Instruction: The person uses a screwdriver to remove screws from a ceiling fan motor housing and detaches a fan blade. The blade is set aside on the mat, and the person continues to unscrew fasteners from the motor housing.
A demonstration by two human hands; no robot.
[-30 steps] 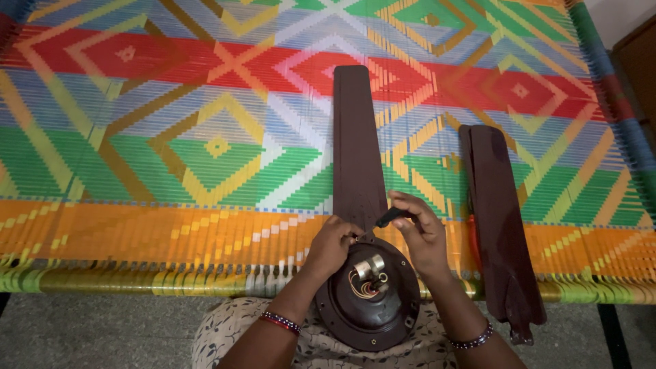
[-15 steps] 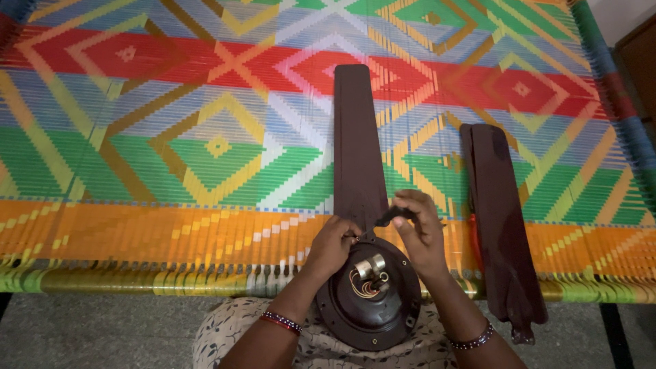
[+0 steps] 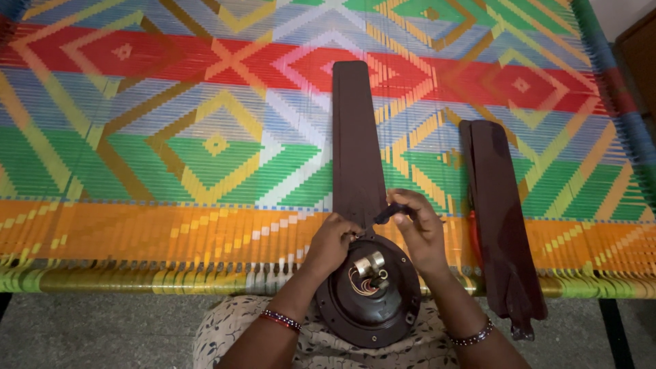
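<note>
Woven cot [image 3: 205,171] fills nearly the whole view: taut cord bed in bright geometric bands, red and blue on top, green diamonds in the middle, orange then yellow-green at the near rail. Grey floor [image 3: 102,328] below it, a strip of dark wooden furniture [image 3: 639,61] at the top right corner. Nothing else of the room shows.

Two dark brown fan blades lie on the cot. Attached blade [image 3: 355,143] runs straight away from the person, its root meeting the motor housing. Spare blades [image 3: 502,219] lie stacked to the right, well apart from the first, near end hanging over the rail.

Fan motor housing [image 3: 369,294], round and dark brown, sits in the person's lap against the cot's edge, open side up, copper windings and a metal shaft visible in the centre.

Step in hand, as I read it: fastening the blade root to the housing. Left hand [image 3: 331,242] rests on the housing rim at the blade root, fingers curled together and pressing on the joint; the fastener itself is hidden under them. Right hand [image 3: 420,229] has its fingers clamped on a small dark tool handle [image 3: 391,214], tip pointing toward the joint.

Next move calls for keeping blade hole and housing hole aligned under the left hand while the tool turns, with the housing steady on the lap.
</note>
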